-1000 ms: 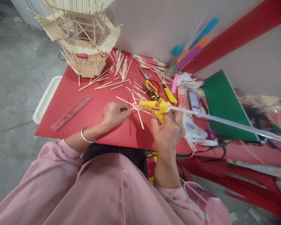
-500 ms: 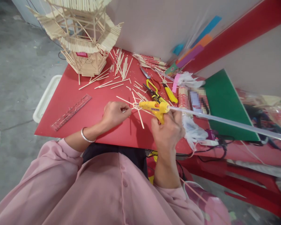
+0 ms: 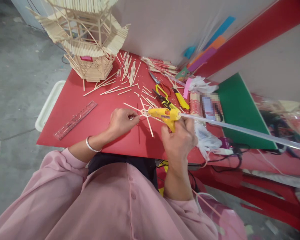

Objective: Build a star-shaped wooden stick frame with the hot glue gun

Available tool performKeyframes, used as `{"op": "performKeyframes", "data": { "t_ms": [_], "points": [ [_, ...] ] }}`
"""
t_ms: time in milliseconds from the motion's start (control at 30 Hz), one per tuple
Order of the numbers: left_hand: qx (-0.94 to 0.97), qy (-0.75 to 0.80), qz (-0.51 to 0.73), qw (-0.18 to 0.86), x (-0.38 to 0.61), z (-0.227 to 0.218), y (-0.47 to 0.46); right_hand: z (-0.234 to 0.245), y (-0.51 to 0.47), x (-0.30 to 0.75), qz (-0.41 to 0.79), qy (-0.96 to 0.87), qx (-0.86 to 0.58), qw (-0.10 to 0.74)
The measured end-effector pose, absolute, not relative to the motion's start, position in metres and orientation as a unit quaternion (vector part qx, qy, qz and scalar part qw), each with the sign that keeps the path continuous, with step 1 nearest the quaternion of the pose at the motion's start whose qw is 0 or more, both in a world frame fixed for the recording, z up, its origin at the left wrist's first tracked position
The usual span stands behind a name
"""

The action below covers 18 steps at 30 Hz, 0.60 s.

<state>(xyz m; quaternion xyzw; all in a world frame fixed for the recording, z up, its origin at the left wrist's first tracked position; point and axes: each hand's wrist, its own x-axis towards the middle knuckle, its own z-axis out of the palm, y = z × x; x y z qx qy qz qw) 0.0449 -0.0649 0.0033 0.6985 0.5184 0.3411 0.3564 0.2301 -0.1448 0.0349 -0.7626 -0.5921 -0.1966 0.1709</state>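
My right hand (image 3: 179, 136) is closed around the handle of a yellow glue gun (image 3: 162, 113), whose nozzle points left. A long clear glue stick (image 3: 240, 129) sticks out of its back end. The nozzle meets the middle of a star-shaped frame of thin wooden sticks (image 3: 150, 127), its arms spreading several ways above the red table. My left hand (image 3: 122, 122) pinches one arm of this stick frame between thumb and fingertips. Any glue at the tip is too small to make out.
A wooden-stick pagoda model (image 3: 95, 66) stands at the back left. Loose sticks (image 3: 132, 71), pliers (image 3: 162, 96) and a yellow-handled cutter (image 3: 182, 100) lie behind my hands. A clear ruler (image 3: 76, 120) rests at left, a green board (image 3: 245, 113) at right.
Both hands, the glue gun and the stick frame hold nearly the same place. Only a very slight shift of the whole view shows.
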Motion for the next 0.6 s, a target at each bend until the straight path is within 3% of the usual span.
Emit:
{"op": "performKeyframes", "data": {
  "t_ms": [300,600],
  "points": [
    [0.707,0.521,0.340,0.337,0.046,0.003,-0.065,0.036,-0.146,0.228,-0.206,-0.584,-0.764,0.181],
    [0.716,0.513,0.362,0.306,0.046,0.001,-0.065,0.041,-0.151,0.244,-0.259,-0.562,-0.739,0.267]
  ]
}}
